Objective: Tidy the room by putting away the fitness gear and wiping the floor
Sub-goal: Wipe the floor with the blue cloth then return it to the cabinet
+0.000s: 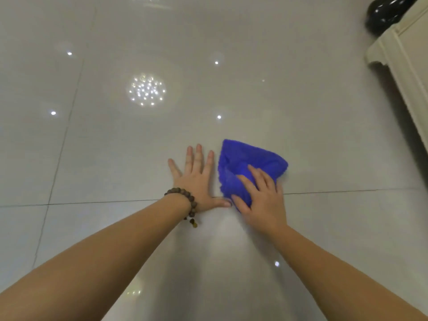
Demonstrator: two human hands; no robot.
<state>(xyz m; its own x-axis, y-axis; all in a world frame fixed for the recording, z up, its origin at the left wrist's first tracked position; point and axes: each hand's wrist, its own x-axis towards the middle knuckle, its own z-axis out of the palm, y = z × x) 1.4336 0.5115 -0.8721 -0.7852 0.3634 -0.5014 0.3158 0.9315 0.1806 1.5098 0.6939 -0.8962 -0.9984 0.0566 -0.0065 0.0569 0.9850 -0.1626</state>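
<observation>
floor point(254, 89): glossy pale tiles, ceiling lights mirrored in them; no dirt or wet streaks readable in this view
cloth point(245, 163): blue, bunched, flat on the floor just past centre, toward 1 o'clock
right hand point(261, 198): pressing down on the near part of the cloth, fingers point(257, 173) spread and nearly straight, not curled round it
left hand point(199, 179): palm flat on bare tile just beside the cloth at its 9 o'clock, fingers straight and splayed, holding nothing; bead bracelet point(185, 198) on the wrist
progress: wiping step looks underway; how much floor is covered cannot be told
fitness gear: shiny black rounded object point(384, 12) at 1 o'clock corner, maybe gear, unclear; otherwise none visible, likely put away
furniture point(403, 66): cream piece along the 2 o'clock edge
containers: none in view
</observation>
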